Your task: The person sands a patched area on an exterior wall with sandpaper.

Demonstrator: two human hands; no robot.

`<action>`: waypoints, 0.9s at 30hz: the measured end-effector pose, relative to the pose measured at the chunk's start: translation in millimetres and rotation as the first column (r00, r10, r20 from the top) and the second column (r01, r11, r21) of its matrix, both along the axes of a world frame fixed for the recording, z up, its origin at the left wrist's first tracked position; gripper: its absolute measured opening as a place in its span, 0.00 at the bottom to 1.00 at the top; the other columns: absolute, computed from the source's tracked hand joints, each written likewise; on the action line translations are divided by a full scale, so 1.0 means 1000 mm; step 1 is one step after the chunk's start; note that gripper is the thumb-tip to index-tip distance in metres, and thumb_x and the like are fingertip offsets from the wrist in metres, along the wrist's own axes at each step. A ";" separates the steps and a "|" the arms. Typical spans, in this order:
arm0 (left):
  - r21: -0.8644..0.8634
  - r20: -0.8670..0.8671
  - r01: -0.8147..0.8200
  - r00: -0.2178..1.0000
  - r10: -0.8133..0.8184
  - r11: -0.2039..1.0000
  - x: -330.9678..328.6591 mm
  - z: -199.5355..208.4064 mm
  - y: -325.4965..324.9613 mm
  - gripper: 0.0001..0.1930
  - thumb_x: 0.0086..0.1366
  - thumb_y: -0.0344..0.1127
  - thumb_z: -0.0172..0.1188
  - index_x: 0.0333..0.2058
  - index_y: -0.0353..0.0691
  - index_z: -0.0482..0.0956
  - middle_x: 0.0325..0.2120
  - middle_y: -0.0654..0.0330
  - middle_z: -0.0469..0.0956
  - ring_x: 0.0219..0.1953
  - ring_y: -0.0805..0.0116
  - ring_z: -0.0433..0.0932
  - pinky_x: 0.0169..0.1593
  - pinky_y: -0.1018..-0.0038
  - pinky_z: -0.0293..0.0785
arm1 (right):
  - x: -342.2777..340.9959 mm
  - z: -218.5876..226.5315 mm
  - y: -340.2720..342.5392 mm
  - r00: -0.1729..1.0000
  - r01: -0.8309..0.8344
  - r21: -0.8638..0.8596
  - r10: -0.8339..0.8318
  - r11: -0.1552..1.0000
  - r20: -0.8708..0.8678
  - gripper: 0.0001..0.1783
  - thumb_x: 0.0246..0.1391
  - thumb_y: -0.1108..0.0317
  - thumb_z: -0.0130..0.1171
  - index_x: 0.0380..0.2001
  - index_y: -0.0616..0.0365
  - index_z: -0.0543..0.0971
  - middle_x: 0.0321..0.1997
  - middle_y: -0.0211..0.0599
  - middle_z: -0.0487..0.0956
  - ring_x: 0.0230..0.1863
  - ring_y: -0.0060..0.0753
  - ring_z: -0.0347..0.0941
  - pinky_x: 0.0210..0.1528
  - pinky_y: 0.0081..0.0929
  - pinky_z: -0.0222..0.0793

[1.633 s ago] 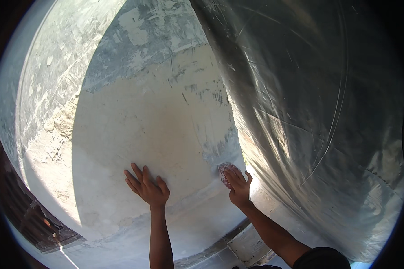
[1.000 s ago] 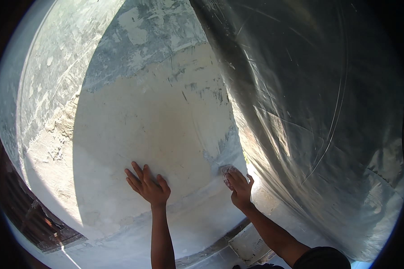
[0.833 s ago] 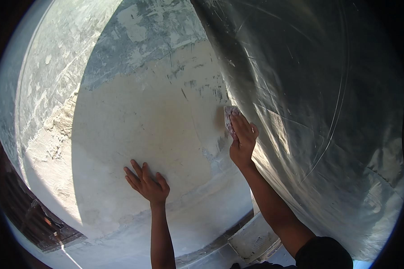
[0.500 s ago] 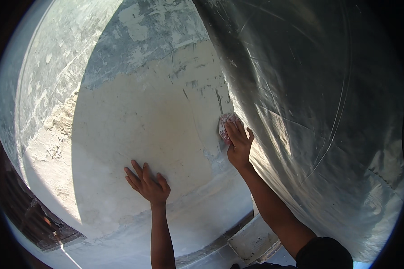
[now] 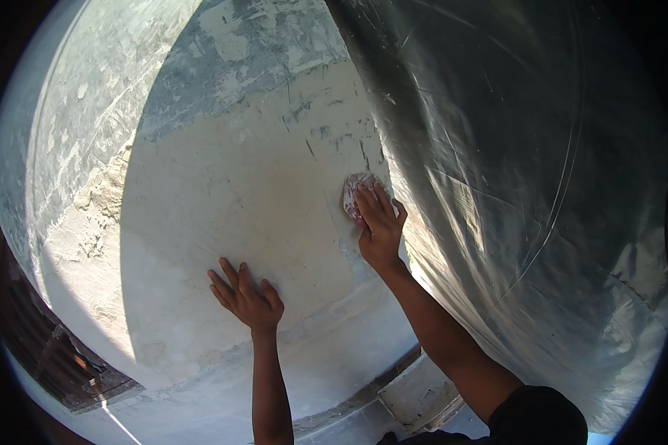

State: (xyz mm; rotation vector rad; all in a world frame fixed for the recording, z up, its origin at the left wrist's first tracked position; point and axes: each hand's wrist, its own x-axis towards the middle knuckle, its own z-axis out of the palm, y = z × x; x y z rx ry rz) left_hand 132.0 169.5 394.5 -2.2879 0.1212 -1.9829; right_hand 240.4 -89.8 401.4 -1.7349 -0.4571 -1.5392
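My right hand presses a reddish, roundish pad, smeared with white dust, against the wall near its right side. The fingers lie over the pad and hide part of it; whether it is folded sandpaper or a scrap of cloth, I cannot tell. Lower and to the left, my left hand rests on the same wall with its fingers apart and nothing in them. The wall is pale and plastered in the middle, with bluish-grey, patchy areas above and a few dark scratches near the pad.
A dark, shiny plastic sheet hangs along the right, close to my right arm. At the bottom stands a dusty, box-like block. Rough, sunlit plaster is at the left, above a dark corrugated panel.
My right hand and the pad have slid a little left and up across the wall. My left hand stays in about the same place.
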 end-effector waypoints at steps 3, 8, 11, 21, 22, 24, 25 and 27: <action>-0.006 0.000 -0.001 1.000 0.001 1.000 -0.001 0.001 -0.004 0.25 0.70 0.41 0.47 0.61 0.34 0.65 0.71 0.40 0.56 0.75 0.36 0.42 0.71 0.39 0.37 | -0.033 -0.097 0.009 0.982 -0.084 -0.017 0.080 0.996 -0.173 0.35 0.44 0.86 0.54 0.58 0.52 0.78 0.61 0.35 0.79 0.70 0.40 0.66 0.67 0.43 0.45; -0.007 -0.004 0.000 1.000 0.000 1.000 -0.002 0.002 -0.004 0.25 0.70 0.41 0.47 0.61 0.34 0.65 0.71 0.40 0.56 0.75 0.36 0.42 0.72 0.39 0.37 | -0.076 -0.172 -0.006 0.913 -0.185 -0.086 0.139 0.979 -0.384 0.34 0.41 0.86 0.52 0.56 0.54 0.79 0.62 0.37 0.78 0.71 0.38 0.66 0.68 0.41 0.44; -0.003 -0.006 0.002 1.000 -0.002 1.000 -0.003 0.000 0.001 0.25 0.70 0.41 0.47 0.61 0.34 0.65 0.71 0.40 0.56 0.75 0.36 0.42 0.72 0.39 0.36 | -0.059 -0.078 -0.017 0.977 -0.104 -0.005 0.101 0.995 -0.190 0.36 0.45 0.87 0.53 0.61 0.54 0.75 0.63 0.37 0.77 0.71 0.35 0.66 0.69 0.40 0.42; -0.006 0.002 0.014 1.000 -0.014 1.000 0.000 0.002 -0.003 0.24 0.69 0.40 0.48 0.61 0.34 0.66 0.71 0.40 0.56 0.75 0.36 0.42 0.72 0.39 0.37 | 0.010 0.029 0.013 0.982 0.164 0.094 -0.154 0.982 -0.111 0.39 0.50 0.79 0.59 0.68 0.56 0.66 0.70 0.38 0.69 0.71 0.44 0.61 0.62 0.46 0.50; -0.006 0.003 0.019 1.000 -0.019 1.000 -0.001 0.001 -0.003 0.24 0.70 0.41 0.48 0.61 0.35 0.66 0.71 0.40 0.56 0.75 0.36 0.42 0.72 0.39 0.37 | 0.004 0.019 0.021 0.973 0.190 0.071 -0.179 0.979 -0.147 0.41 0.49 0.79 0.60 0.68 0.57 0.65 0.71 0.37 0.68 0.71 0.44 0.61 0.61 0.47 0.50; -0.006 0.000 0.007 1.000 -0.007 1.000 -0.002 0.001 -0.001 0.24 0.70 0.41 0.47 0.61 0.35 0.66 0.71 0.40 0.56 0.75 0.36 0.42 0.72 0.39 0.37 | -0.013 -0.004 0.031 0.962 0.216 0.048 -0.204 0.975 -0.184 0.42 0.47 0.78 0.62 0.69 0.57 0.64 0.72 0.37 0.67 0.70 0.44 0.61 0.60 0.47 0.50; -0.008 -0.004 -0.002 1.000 0.002 1.000 -0.002 0.001 -0.002 0.24 0.70 0.41 0.47 0.61 0.35 0.66 0.71 0.40 0.56 0.75 0.37 0.42 0.72 0.40 0.36 | -0.024 -0.016 0.034 0.964 0.177 0.031 -0.167 0.984 -0.209 0.42 0.47 0.79 0.62 0.68 0.58 0.65 0.70 0.37 0.68 0.68 0.44 0.63 0.60 0.48 0.50; -0.011 -0.008 -0.006 1.000 0.005 1.000 -0.004 0.000 -0.003 0.24 0.70 0.41 0.47 0.61 0.35 0.66 0.71 0.40 0.56 0.75 0.37 0.42 0.72 0.40 0.36 | -0.043 -0.037 0.036 0.964 0.135 0.018 -0.127 0.991 -0.234 0.41 0.46 0.80 0.62 0.67 0.58 0.66 0.69 0.37 0.70 0.67 0.45 0.64 0.59 0.48 0.50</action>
